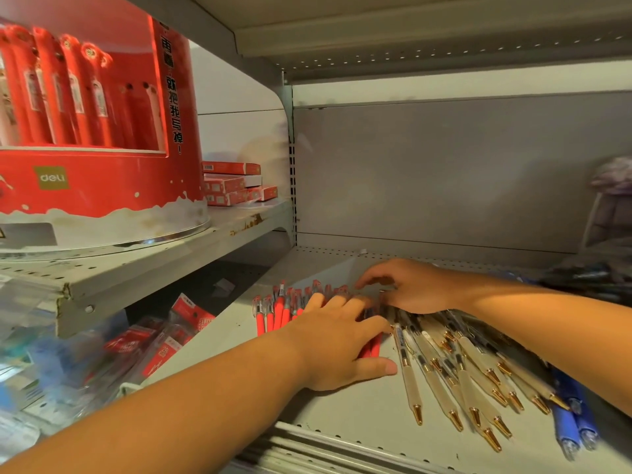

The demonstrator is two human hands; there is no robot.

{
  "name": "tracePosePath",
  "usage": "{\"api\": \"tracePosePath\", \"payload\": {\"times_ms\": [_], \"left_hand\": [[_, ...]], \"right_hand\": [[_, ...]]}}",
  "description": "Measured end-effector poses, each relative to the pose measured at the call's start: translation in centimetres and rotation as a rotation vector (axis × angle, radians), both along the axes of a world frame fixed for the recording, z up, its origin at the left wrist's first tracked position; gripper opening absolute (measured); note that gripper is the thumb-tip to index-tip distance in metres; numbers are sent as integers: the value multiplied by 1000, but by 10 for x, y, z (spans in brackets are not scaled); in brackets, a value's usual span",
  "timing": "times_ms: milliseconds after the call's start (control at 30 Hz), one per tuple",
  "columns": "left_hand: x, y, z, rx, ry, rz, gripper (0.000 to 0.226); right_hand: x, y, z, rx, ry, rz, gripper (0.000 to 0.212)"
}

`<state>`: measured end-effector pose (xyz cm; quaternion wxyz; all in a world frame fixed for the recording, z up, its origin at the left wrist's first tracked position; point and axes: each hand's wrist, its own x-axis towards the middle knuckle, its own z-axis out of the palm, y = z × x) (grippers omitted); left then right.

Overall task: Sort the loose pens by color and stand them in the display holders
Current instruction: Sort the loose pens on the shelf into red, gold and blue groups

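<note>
Left hand (337,340): lies flat, palm down, fingers straight and slightly spread, pressing on the red pens; thumb stretched out to its right on the shelf
Right hand (413,285): just beyond the left hand's fingertips, arched over the far ends of the pens with bent, spread fingers; I cannot tell whether it pinches anything
Red pens (278,309): under the left hand and out past its left side, side by side in a row, long axes running from the shelf front toward the back, clear ends farthest away; about ten show, with more hidden beneath the palm
Cream pens (434,381): right of the left hand and nearer than the right hand, fanned out, back ends gathered under the right hand, gold tips pointing toward the front edge and rightward; roughly ten tips show
Blue pens (567,425): beneath the right forearm, at the fan's far right, two counted, tips toward the front edge
Shelf (342,405): grey metal, carries all the loose pens
Display holder (102,179): red and round, well left of both hands on a higher shelf, red pens standing upright inside
Red boxes (232,183): stacked just right of the holder; the count is unclear
</note>
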<state>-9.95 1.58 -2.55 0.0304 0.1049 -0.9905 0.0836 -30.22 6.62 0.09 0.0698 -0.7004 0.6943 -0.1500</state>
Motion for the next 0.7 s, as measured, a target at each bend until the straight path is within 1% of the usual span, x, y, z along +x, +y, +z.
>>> {"api": "tracePosePath", "payload": {"times_ms": [67,133,200,233,300,367,433,500,567,633,700], "left_hand": [[3,3,2,89,62,68,61],[7,5,7,146,239,188,57],[9,1,12,68,409,371,56],[11,-3,13,49,422,474,59],[17,-14,13,120,323,647,68],[21,-27,8,231,177,726,76],[23,-36,1,320,56,712,76],[20,-41,-4,379,8,687,73],[16,-42,-6,377,-19,657,69],[14,-44,-7,337,-63,618,65],[14,-49,-8,343,-59,600,67]], "right_hand": [[4,9,4,-10,4,-20,33],[14,18,7,-3,6,-56,24],[29,26,7,-9,96,-96,15],[38,28,7,-2,137,-102,13],[59,32,7,23,164,-91,16],[76,34,9,45,179,-91,22],[89,33,10,79,287,-113,31],[99,31,10,111,375,-133,41],[110,32,9,157,385,-139,45],[121,34,6,249,408,-160,45],[130,34,-4,278,390,-239,48]]}}
